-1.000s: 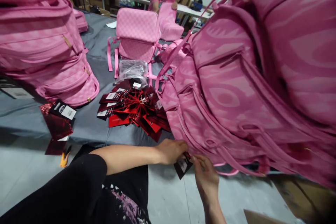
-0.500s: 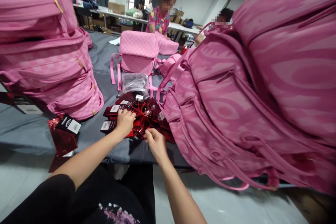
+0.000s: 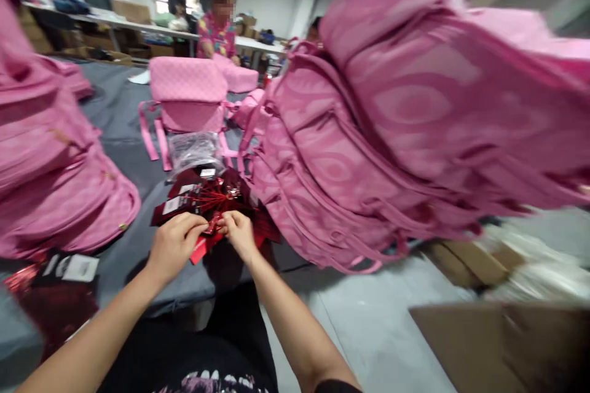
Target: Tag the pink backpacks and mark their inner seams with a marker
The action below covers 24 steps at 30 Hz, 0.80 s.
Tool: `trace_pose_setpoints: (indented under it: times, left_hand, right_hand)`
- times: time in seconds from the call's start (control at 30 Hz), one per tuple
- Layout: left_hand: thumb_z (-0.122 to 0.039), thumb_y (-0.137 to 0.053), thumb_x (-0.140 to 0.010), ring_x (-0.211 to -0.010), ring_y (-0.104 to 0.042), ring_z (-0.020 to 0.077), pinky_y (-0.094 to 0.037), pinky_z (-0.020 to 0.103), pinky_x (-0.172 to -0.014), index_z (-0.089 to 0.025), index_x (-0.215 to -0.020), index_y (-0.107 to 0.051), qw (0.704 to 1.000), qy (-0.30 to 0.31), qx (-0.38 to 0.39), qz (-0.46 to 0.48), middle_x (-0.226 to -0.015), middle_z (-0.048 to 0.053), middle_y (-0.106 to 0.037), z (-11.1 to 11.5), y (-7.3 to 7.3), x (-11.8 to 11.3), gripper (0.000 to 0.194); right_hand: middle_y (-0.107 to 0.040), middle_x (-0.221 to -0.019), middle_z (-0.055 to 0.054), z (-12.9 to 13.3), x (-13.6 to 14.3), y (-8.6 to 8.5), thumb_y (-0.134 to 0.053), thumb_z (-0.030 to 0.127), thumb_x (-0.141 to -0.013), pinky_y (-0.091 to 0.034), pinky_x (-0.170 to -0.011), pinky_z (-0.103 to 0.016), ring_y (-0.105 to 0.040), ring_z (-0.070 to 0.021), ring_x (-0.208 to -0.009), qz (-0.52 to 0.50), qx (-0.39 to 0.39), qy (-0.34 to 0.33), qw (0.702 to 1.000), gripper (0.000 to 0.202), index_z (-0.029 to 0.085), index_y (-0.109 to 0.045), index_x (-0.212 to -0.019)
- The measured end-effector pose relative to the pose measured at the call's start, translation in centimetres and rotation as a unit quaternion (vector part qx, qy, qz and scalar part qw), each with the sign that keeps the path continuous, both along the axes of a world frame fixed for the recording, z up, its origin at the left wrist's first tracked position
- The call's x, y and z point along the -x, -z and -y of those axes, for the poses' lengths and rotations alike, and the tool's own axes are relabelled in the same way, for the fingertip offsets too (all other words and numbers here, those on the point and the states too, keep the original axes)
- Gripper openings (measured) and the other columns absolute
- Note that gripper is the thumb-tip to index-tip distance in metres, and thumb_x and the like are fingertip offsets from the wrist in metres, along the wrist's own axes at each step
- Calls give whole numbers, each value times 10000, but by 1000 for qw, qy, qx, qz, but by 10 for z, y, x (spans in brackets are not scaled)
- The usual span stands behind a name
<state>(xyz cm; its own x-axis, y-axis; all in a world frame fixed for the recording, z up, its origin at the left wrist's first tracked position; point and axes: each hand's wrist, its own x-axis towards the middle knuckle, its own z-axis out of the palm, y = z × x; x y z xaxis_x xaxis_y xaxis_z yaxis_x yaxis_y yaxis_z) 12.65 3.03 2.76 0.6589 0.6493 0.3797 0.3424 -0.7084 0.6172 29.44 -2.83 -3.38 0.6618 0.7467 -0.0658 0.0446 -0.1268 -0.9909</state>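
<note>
Red-and-black hang tags [image 3: 161, 214] with white barcode labels lie fanned out on the dark cloth, their red strings [image 3: 207, 196] gathered at the centre. At the near side of the fan, my left hand [image 3: 176, 244] has thumb and fingers pinched on a small shiny red piece [image 3: 214, 222]. From the other side, my right hand [image 3: 239, 235] pinches the same piece, close to the strings. A bright red tag [image 3: 200, 250] hangs just below the left fingertips. Exactly what the right fingertips grip is partly hidden.
Pink backpacks are piled at the left [image 3: 69, 196] and in a tall leaning stack at the right [image 3: 332, 166]. A pink checked bag [image 3: 188, 83] and clear plastic packaging [image 3: 196, 150] lie beyond the tags. More tags [image 3: 69, 301] lie front left. A co-worker [image 3: 216, 31] stands across the table.
My view has swung to the right. My two hands have come together over the near edge of the fan, and a red piece is now between their fingertips.
</note>
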Motion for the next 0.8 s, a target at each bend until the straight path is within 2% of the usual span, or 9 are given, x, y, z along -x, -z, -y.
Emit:
trace_pose_setpoints:
  times: [0.07, 0.13, 0.2, 0.23, 0.3, 0.37, 0.5, 0.67, 0.8]
  left_hand:
    - [-292, -513, -941, -825, -630, 136, -469, 252, -773, -236, -914, -688, 995, 68, 33, 61, -891, 1, -688, 8, -5, -15, 186]
    - [-288, -529, -936, -811, -636, 132, -473, 240, -751, -233, -938, -699, 984, 144, 57, 82, -888, 6, -687, 22, -8, -40, 179]
    - [-263, -526, -935, -823, -641, 137, -473, 240, -758, -224, -941, -709, 974, 204, 68, 75, -897, 16, -690, 40, -8, -72, 188]
    - [-239, -520, -932, -830, -643, 142, -471, 243, -762, -220, -933, -715, 971, 222, 71, 59, -904, 21, -695, 49, -7, -89, 196]
    - [-191, -509, -917, -845, -645, 155, -465, 252, -762, -219, -927, -725, 967, 241, 79, 18, -927, 28, -705, 66, -4, -124, 218]
    - [-173, -519, -897, -849, -648, 166, -460, 257, -757, -220, -933, -732, 963, 255, 89, -7, -943, 32, -714, 78, 0, -156, 221]
    - [-151, -516, -877, -861, -643, 175, -453, 260, -775, -215, -936, -734, 955, 278, 99, -9, -932, 36, -714, 93, 6, -197, 235]
    - [-142, -500, -867, -814, -612, 163, -429, 250, -754, -191, -889, -728, 937, 328, 122, 3, -858, 33, -680, 108, 6, -213, 234]
    - [-143, -504, -854, -805, -585, 143, -421, 234, -762, -161, -843, -692, 907, 380, 183, 6, -834, 21, -657, 119, 7, -224, 189]
  right_hand:
    - [-724, -788, -33, 46, -13, -7, -556, 407, -843, -513, -594, -268, -655, -151, -594, 41, -6, 55, 998, 263, 200, -640, -982]
    - [-720, -861, -47, 96, -34, -13, -518, 402, -874, -518, -697, -306, -665, -172, -687, 118, -3, 163, 980, 345, 193, -584, -1140]
    - [-712, -878, -72, 142, -58, -21, -481, 393, -897, -507, -749, -341, -671, -209, -778, 245, 27, 282, 927, 414, 159, -527, -1235]
    - [-712, -873, -81, 161, -70, -24, -467, 385, -905, -501, -744, -350, -671, -223, -787, 301, 57, 309, 900, 433, 148, -513, -1264]
    - [-718, -852, -94, 187, -90, -31, -441, 366, -911, -489, -690, -354, -670, -241, -741, 382, 128, 302, 864, 434, 145, -528, -1275]
    - [-726, -847, -99, 201, -103, -36, -430, 343, -905, -478, -636, -346, -665, -241, -685, 427, 170, 258, 850, 390, 165, -581, -1218]
    - [-721, -919, -103, 212, -115, -39, -437, 302, -897, -516, -684, -343, -689, -234, -772, 442, 102, 210, 866, 271, 187, -613, -1068]
    - [-710, -974, -107, 219, -116, -28, -461, 341, -928, -552, -663, -311, -703, -194, -766, 314, 8, 205, 927, 284, 182, -549, -1146]
    - [-717, -798, -53, 222, -112, -26, -576, 385, -877, -545, -653, -313, -689, -189, -672, 225, -22, 197, 954, 211, 199, -621, -966]
